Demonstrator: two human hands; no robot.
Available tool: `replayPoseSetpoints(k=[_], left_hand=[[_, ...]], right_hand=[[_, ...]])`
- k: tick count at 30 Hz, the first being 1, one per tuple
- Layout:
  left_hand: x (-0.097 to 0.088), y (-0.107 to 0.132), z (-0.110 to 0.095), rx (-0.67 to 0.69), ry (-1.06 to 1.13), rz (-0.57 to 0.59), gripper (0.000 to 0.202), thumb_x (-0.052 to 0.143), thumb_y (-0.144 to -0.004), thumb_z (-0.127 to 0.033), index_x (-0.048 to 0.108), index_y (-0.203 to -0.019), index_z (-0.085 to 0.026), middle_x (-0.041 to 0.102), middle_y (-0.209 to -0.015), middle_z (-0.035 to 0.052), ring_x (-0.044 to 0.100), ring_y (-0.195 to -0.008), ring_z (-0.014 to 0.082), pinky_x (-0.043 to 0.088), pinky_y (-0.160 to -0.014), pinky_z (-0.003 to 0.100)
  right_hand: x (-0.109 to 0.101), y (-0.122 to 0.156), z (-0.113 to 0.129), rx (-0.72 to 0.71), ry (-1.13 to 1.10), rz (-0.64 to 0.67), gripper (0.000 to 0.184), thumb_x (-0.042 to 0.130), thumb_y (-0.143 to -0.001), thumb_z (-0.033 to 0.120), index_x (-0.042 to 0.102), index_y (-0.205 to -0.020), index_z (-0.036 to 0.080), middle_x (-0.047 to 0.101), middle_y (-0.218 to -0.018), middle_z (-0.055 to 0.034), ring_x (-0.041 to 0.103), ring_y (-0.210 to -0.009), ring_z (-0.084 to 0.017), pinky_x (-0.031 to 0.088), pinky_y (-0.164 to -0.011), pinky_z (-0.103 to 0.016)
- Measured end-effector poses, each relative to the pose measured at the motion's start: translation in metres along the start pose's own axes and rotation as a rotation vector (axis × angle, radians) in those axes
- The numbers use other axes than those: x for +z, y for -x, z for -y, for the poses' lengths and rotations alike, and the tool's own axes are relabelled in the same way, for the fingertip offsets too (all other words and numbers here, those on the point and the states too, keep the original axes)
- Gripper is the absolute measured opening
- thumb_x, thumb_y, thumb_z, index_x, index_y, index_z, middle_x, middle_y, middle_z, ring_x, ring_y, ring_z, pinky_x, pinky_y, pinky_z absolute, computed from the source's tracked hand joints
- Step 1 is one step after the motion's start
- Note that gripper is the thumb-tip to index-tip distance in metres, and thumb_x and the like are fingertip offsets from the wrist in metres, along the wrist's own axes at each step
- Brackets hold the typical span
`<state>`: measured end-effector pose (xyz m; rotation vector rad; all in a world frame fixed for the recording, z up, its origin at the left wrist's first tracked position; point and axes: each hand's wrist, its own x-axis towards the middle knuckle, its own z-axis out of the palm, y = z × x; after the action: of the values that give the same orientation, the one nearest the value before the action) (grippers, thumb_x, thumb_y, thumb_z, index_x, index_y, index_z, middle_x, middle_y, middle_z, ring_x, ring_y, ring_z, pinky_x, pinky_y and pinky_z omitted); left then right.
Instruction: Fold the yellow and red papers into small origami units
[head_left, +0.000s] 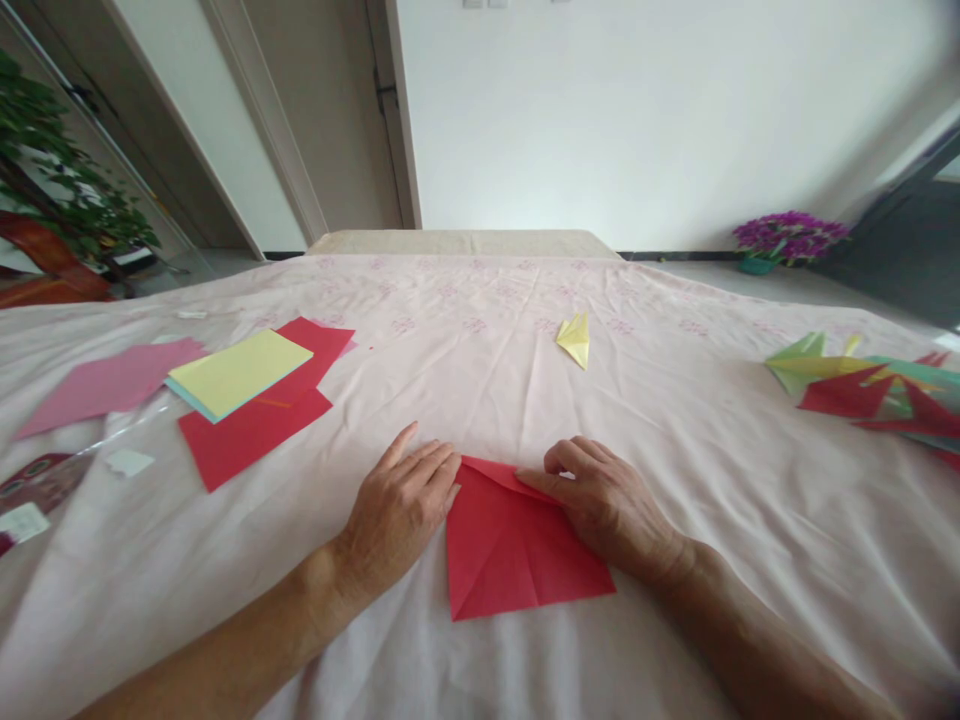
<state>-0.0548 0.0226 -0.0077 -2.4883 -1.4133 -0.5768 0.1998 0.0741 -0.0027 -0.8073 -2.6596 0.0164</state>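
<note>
A red paper sheet (517,545), partly folded, is lying on the pink-clothed bench (480,310) just in front of the person, between both hands. The left hand (401,505) is lying open and flat, its fingertips touching the sheet's left edge. The right hand (607,505) is resting half curled on the sheet's upper right, gripping nothing, its forefinger pressing along the top fold. A small yellow folded piece (575,340) is sitting farther back, and a stack of coloured sheets (240,385) is lying well to the left.
</note>
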Motion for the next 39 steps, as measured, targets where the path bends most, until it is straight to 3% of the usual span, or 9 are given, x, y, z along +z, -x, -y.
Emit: replayPoseSetpoints(k=[9,15,20,30,34,39], left_hand=[[0.000,0.001,0.001,0.015,-0.021,0.005,0.028,0.048,-0.091,-0.013,0.064,-0.114,-0.014,0.070,-0.110,0.0107,0.065,-0.104,0.0228,0.034,-0.109,0.055],[0.002,0.003,0.001,0.004,-0.039,0.022,0.027,0.049,-0.092,-0.014,0.063,-0.114,-0.015,0.069,-0.110,0.0096,0.063,-0.106,0.0236,0.030,-0.111,0.056],[0.000,0.002,0.000,-0.002,-0.039,0.024,0.026,0.048,-0.092,-0.013,0.064,-0.112,-0.015,0.070,-0.108,0.0088,0.063,-0.105,0.0240,0.029,-0.110,0.057],[-0.001,0.003,0.001,0.003,-0.052,0.034,0.026,0.046,-0.092,-0.012,0.064,-0.112,-0.015,0.068,-0.109,0.0095,0.060,-0.110,0.0262,0.027,-0.111,0.060],[0.001,0.002,0.002,0.056,-0.053,0.027,0.028,0.047,-0.089,-0.007,0.063,-0.112,-0.011,0.064,-0.118,0.0131,0.051,-0.122,0.0286,0.035,-0.109,0.053],[0.003,0.002,0.001,0.058,-0.016,0.044,0.028,0.047,-0.088,-0.004,0.060,-0.112,-0.009,0.065,-0.109,0.0128,0.060,-0.107,0.0219,0.050,-0.097,0.037]], right_hand=[[-0.008,-0.002,0.006,0.047,-0.053,0.076,0.039,0.044,-0.082,0.005,0.067,-0.108,0.024,0.059,-0.093,-0.0068,0.049,-0.080,-0.018,0.041,-0.072,-0.032],[-0.012,-0.004,0.002,-0.083,-0.170,0.046,0.037,0.045,-0.083,0.011,0.063,-0.114,0.020,0.064,-0.111,-0.0098,0.055,-0.101,-0.023,0.046,-0.086,-0.039],[-0.009,-0.001,-0.002,-0.142,-0.182,0.051,0.044,0.044,-0.080,0.009,0.060,-0.120,0.017,0.063,-0.121,-0.0097,0.049,-0.119,-0.026,0.045,-0.095,-0.044],[-0.005,0.000,-0.002,-0.179,-0.161,0.038,0.043,0.040,-0.084,0.008,0.061,-0.120,0.019,0.065,-0.122,-0.0097,0.050,-0.123,-0.026,0.047,-0.095,-0.044],[-0.005,0.000,-0.001,-0.181,-0.143,0.024,0.042,0.039,-0.085,0.007,0.063,-0.117,0.019,0.065,-0.121,-0.0090,0.052,-0.121,-0.025,0.048,-0.093,-0.044],[-0.005,-0.002,0.001,-0.161,-0.161,0.015,0.041,0.042,-0.084,0.007,0.064,-0.116,0.021,0.067,-0.119,-0.0083,0.055,-0.117,-0.024,0.050,-0.092,-0.042]])
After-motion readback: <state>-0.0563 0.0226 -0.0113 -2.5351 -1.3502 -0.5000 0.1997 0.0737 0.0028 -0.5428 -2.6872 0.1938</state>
